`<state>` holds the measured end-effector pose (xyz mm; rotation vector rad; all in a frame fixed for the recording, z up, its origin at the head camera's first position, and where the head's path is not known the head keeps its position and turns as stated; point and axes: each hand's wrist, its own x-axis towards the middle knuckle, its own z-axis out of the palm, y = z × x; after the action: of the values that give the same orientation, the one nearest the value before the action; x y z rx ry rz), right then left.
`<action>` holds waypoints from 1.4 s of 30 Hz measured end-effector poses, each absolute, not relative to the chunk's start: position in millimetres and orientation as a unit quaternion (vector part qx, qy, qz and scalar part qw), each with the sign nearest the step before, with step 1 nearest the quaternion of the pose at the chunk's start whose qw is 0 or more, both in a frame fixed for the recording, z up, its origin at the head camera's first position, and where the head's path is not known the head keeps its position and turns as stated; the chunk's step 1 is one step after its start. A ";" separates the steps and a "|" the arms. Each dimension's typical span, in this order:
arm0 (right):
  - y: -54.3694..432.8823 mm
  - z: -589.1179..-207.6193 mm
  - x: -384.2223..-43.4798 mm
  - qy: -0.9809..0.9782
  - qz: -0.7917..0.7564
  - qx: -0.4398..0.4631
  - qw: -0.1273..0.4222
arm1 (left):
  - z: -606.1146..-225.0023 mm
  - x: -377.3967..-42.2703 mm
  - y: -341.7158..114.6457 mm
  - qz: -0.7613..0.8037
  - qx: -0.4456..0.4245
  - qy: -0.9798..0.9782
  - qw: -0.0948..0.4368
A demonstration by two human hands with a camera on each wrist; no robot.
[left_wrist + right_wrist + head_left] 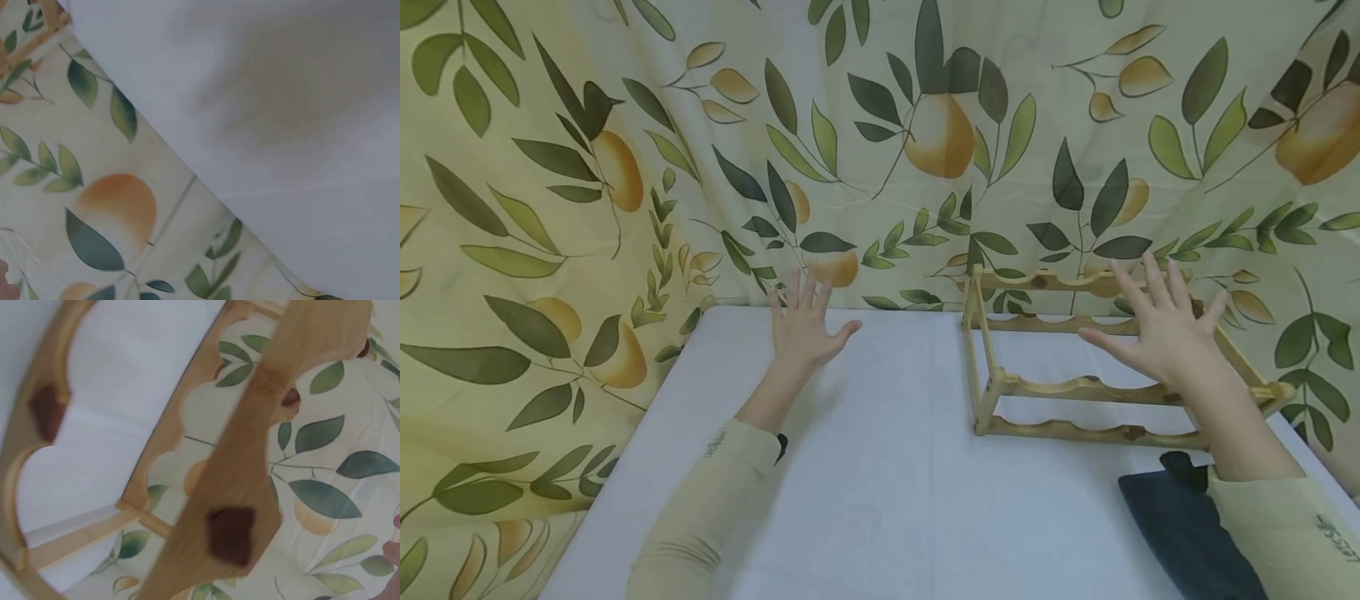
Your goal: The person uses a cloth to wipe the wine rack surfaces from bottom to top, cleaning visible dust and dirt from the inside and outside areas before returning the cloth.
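A wooden rack (1078,388) with scalloped rails stands at the right of the white table. Over it, my right hand (1172,333) is held up with fingers spread, holding nothing. In the right wrist view the scalloped rail (234,481) fills the middle, with dark brown patches on it, and a bit of the hand shows at the right edge. My left hand (805,329) hovers above the back left of the table, fingers apart and nothing in them. Only a sliver of it appears in the left wrist view, where its shadow falls on the table.
The white-covered table (880,500) reaches back to a curtain (880,150) printed with fruit and leaves, which also hangs along the left side. A dark cloth-like piece (1187,529) lies by the right sleeve at the front right.
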<state>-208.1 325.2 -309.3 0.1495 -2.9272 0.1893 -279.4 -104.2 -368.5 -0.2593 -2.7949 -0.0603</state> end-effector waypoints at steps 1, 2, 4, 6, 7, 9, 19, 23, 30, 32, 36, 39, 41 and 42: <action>326.8 -311.1 -203.0 -0.991 0.061 0.052 0.108 | -367.5 -278.1 -98.8 -0.015 -0.098 -0.980 0.170; 328.7 -313.4 -196.9 -0.990 0.060 0.053 0.112 | -366.9 -276.7 -92.7 -0.013 -0.109 -0.979 0.174; 332.4 -318.6 -184.8 -0.989 0.060 0.055 0.121 | -366.2 -273.9 -80.1 -0.011 -0.128 -0.975 0.179; 335.7 -324.7 -172.8 -0.989 0.061 0.054 0.123 | -365.9 -270.8 -67.3 -0.002 -0.143 -0.973 0.181; 337.4 -327.7 -166.7 -0.989 0.062 0.053 0.126 | -366.2 -269.6 -60.7 0.003 -0.150 -0.972 0.183; 340.7 -333.8 -154.6 -0.989 0.058 0.045 0.131 | -365.7 -267.0 -47.3 -0.003 -0.169 -0.968 0.184; 356.8 -365.2 -109.2 -0.988 0.039 0.012 0.146 | -365.9 -253.1 9.7 0.004 -0.232 -0.958 0.169; 362.6 -380.4 -94.2 -0.989 0.041 -0.006 0.141 | -369.5 -247.9 28.1 0.013 -0.256 -0.952 0.168; 371.6 -407.5 -73.8 -0.989 0.041 -0.026 0.142 | -374.2 -238.8 55.5 0.030 -0.289 -0.940 0.178; 372.7 -414.2 -70.4 -0.990 0.034 -0.036 0.131 | -375.3 -236.2 62.1 0.036 -0.299 -0.936 0.181; 373.7 -428.9 -64.9 -0.994 0.012 -0.061 0.094 | -377.2 -230.4 74.0 0.069 -0.316 -0.928 0.184; 375.8 -440.6 -60.1 -0.995 0.005 -0.069 0.074 | -379.8 -226.3 82.8 0.100 -0.328 -0.917 0.204; 376.7 -447.5 -57.3 -0.995 0.005 -0.071 0.065 | -380.8 -223.5 88.0 0.112 -0.335 -0.911 0.215; 376.8 -450.9 -56.0 -0.995 0.007 -0.071 0.062 | -381.5 -222.2 90.3 0.118 -0.338 -0.908 0.219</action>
<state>-56.0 376.8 -450.9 -0.2149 -3.0090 0.0199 -222.2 90.3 -381.5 -0.9361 -2.5120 0.3253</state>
